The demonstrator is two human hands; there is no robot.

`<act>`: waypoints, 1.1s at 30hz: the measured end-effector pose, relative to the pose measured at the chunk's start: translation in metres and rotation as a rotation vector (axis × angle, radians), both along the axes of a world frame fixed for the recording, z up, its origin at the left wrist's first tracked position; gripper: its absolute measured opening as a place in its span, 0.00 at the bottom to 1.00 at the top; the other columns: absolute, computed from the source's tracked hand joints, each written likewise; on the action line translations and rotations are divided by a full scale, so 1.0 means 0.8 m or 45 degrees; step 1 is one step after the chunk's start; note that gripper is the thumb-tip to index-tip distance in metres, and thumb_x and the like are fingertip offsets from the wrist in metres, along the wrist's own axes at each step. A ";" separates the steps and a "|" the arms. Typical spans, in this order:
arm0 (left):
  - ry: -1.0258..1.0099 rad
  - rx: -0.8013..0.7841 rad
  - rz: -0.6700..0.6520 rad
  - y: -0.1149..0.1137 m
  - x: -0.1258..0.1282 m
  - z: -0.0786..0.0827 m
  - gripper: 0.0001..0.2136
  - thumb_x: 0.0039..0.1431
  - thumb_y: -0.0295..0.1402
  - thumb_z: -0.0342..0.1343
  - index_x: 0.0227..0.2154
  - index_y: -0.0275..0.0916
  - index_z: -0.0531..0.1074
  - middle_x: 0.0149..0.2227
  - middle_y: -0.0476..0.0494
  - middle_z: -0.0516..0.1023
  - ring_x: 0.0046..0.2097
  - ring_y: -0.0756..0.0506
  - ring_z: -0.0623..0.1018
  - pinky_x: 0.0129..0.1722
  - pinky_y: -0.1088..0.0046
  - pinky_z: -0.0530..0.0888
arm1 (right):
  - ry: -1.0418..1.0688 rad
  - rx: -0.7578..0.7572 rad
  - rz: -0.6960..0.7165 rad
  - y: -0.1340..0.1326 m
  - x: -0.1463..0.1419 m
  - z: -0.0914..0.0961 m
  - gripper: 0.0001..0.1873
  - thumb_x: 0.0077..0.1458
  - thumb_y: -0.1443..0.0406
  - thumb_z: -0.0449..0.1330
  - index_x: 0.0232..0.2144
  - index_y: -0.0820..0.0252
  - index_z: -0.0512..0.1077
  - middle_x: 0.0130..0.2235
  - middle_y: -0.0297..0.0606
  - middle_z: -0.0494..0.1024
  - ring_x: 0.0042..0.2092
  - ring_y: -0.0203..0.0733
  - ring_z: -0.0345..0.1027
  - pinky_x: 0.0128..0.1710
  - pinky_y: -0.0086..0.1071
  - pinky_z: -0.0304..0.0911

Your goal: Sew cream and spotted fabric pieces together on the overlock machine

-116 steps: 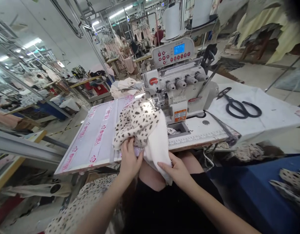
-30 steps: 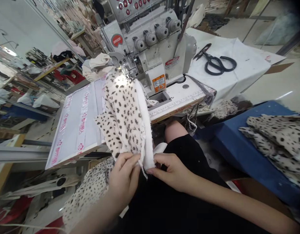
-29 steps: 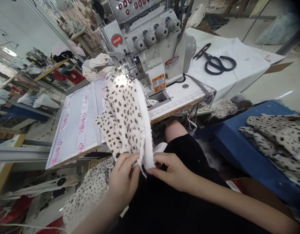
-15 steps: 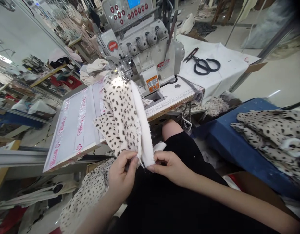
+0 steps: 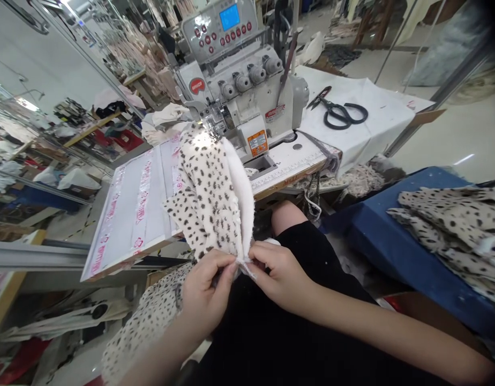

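A cream fleece fabric with dark spots [image 5: 211, 198] runs from under the presser foot of the overlock sewing machine [image 5: 247, 91] down to my lap. Along its right side lies a plain white fleece strip [image 5: 243, 187], bowed outward between machine and hands. My left hand [image 5: 209, 284] is closed in a pinch on the spotted fabric's lower edge. Close beside it, my right hand [image 5: 277, 273] pinches the end of the white strip, and the two edges meet between my fingertips. The fingertips partly hide the edges there.
Black-handled scissors [image 5: 344, 115] lie on the white-covered table right of the machine. More spotted fabric [image 5: 452, 225] rests on a blue cloth-covered surface [image 5: 368, 225] at right. A taped board [image 5: 130, 209] extends the table at left. Spotted cloth [image 5: 147, 316] hangs below it.
My right hand has moved left, up against my left hand, bringing the white strip's end to the spotted edge. The strip now bows outward. The whole view has shifted slightly.
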State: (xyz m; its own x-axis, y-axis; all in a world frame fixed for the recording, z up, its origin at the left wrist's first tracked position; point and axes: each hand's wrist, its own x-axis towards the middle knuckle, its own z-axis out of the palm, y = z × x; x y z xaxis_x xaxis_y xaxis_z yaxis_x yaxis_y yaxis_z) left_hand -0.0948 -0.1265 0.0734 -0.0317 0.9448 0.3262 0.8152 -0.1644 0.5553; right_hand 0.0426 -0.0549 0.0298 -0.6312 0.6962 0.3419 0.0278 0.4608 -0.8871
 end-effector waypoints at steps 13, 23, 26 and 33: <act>0.058 0.109 -0.090 0.000 0.001 -0.014 0.05 0.54 0.22 0.53 0.33 0.37 0.68 0.28 0.49 0.71 0.31 0.53 0.70 0.30 0.79 0.68 | -0.177 0.066 0.041 -0.006 0.006 0.007 0.08 0.52 0.72 0.50 0.22 0.60 0.57 0.24 0.32 0.62 0.28 0.35 0.56 0.29 0.28 0.51; 0.089 0.052 -0.106 0.007 -0.007 -0.021 0.02 0.54 0.25 0.51 0.29 0.37 0.66 0.24 0.51 0.66 0.26 0.53 0.66 0.26 0.78 0.63 | -0.231 -0.130 0.249 0.003 0.022 0.021 0.12 0.59 0.67 0.46 0.24 0.61 0.61 0.26 0.33 0.66 0.29 0.34 0.60 0.29 0.28 0.56; 0.052 0.039 -0.140 0.008 -0.013 -0.019 0.03 0.53 0.24 0.51 0.29 0.38 0.66 0.23 0.51 0.66 0.26 0.54 0.66 0.26 0.78 0.62 | -0.203 0.137 0.147 0.014 0.023 0.023 0.09 0.57 0.69 0.48 0.27 0.61 0.66 0.27 0.35 0.68 0.30 0.36 0.62 0.30 0.29 0.59; 0.068 0.111 -0.217 0.007 -0.009 0.011 0.05 0.51 0.22 0.49 0.28 0.38 0.64 0.24 0.50 0.67 0.27 0.52 0.67 0.27 0.77 0.64 | -0.094 1.035 0.136 0.049 0.012 0.034 0.12 0.56 0.73 0.47 0.38 0.63 0.69 0.39 0.45 0.73 0.33 0.39 0.66 0.30 0.31 0.63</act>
